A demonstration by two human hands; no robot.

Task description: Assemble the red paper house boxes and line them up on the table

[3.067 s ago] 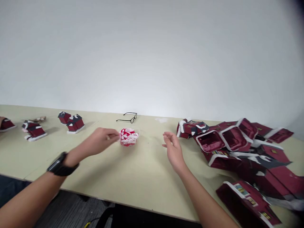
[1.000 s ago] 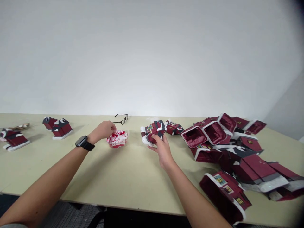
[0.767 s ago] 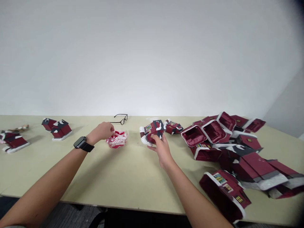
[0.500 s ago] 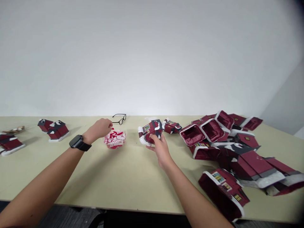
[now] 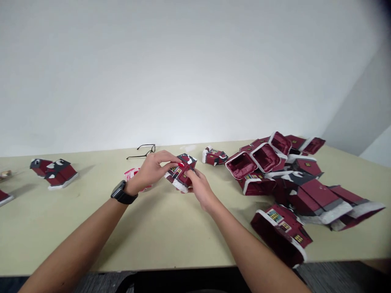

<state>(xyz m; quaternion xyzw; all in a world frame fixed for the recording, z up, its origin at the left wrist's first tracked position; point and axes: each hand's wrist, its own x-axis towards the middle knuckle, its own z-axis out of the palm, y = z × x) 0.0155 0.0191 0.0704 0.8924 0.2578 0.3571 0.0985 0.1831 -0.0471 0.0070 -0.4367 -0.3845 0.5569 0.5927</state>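
Observation:
My right hand [image 5: 200,188] grips a small maroon toy house [image 5: 183,178] with a dark, snow-patched roof and a white base, tilted above the table. Fingers of my left hand [image 5: 154,169] are pinched around a small red piece [image 5: 181,165] at the front of that house. Whether the piece is seated there I cannot tell. Behind my left wrist, a container of red and white pieces [image 5: 131,173] is partly hidden. Another small house [image 5: 214,156] lies on its side beyond my right hand.
A pile of maroon houses [image 5: 305,193] covers the table's right side, several showing hollow undersides. One hollow house [image 5: 282,236] lies near the front edge. Two houses [image 5: 62,174] stand at the left. Black eyeglasses [image 5: 142,152] rest near the wall.
My left hand has moved right from the container to the house, with the red piece in its fingers. My right hand has brought the house slightly left. The view has shifted a little.

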